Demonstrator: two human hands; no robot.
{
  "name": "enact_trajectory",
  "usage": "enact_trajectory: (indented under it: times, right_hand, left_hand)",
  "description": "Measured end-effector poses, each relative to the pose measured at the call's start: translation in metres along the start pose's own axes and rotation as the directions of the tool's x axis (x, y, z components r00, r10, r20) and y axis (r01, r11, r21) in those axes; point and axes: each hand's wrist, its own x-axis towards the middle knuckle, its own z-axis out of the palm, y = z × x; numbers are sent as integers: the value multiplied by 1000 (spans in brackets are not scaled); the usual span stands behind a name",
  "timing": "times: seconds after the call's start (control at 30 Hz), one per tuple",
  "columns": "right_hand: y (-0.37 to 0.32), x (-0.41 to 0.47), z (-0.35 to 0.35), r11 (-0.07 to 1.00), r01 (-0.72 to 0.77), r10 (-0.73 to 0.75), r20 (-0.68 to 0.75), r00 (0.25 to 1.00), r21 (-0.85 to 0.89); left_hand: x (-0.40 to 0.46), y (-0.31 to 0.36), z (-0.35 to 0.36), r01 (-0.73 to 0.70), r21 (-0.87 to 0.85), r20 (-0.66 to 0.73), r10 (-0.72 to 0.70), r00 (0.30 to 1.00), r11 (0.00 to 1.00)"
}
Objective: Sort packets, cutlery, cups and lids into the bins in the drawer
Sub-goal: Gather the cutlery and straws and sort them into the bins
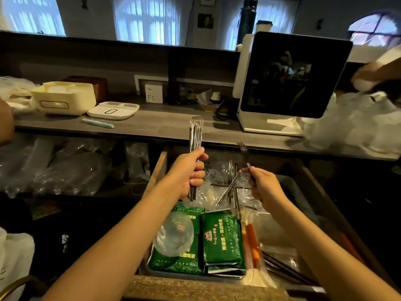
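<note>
Above the open drawer (312,179), we are mid cutlery-sorting: our left hand (188,170) grips a wrapped bundle of chopsticks (196,137) upright, while our right hand (263,183) pinches a fork (244,151) by its handle. Next, we judge, each must go down into its own bin in the drawer, clear of the green packets (221,237) at its near end.

The bundle of cutlery (195,140), which stands up out of the curled fingers of the left hand (188,173), is silver-grey inside clear wrap. The fork (244,152) above the right fingertips (252,168) looks dark grey, perhaps metal. Below both hands, the packets (221,237) are deep green with a pale cloud pattern and small red marks. The domed lid (175,233) is transparent. Beside the packets, a long sachet (251,240) is orange-red.
</note>
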Motion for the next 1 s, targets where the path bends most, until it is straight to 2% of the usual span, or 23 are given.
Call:
enact_trajectory:
  times: [0.07,0.13,0.23,0.37,0.53,0.6,0.7,0.77,0.87,1.0]
  right_hand:
    - [1,5,-16,993,-30,27,31,999,117]
    - [1,7,-31,990,-34,33,3,999,138]
    - [3,14,-58,999,-46,49,-148,988,22]
    - [10,31,-86,955,-247,198,-270,942,-162]
    - [26,38,-98,894,-164,19,-331,944,-417]
    - [24,38,-96,892,-131,-22,-330,944,-434]
    - [17,34,-87,957,69,-129,-200,971,-283]
    - [12,30,-76,923,205,-243,-82,966,-324]
    - [10,33,-57,777,324,-315,113,942,-540]
    - [27,51,-39,500,356,-194,298,935,-790]
  left_hand:
    - [5,-5,25,38,27,36,-39,999,999]
    - [10,-11,48,76,25,66,-78,995,997]
    - [17,-21,74,119,-33,95,-116,989,992]
    - [27,-36,93,149,-47,85,-144,986,988]
    - [33,-46,98,146,-10,64,-145,987,989]
    - [33,-43,96,129,-3,58,-128,990,992]
    - [29,-34,89,91,1,40,-91,995,996]
    - [25,-27,81,59,13,10,-59,998,998]
    - [21,-18,69,21,17,-25,-20,999,1000]
    - [20,-11,49,18,-13,-29,-18,999,1000]
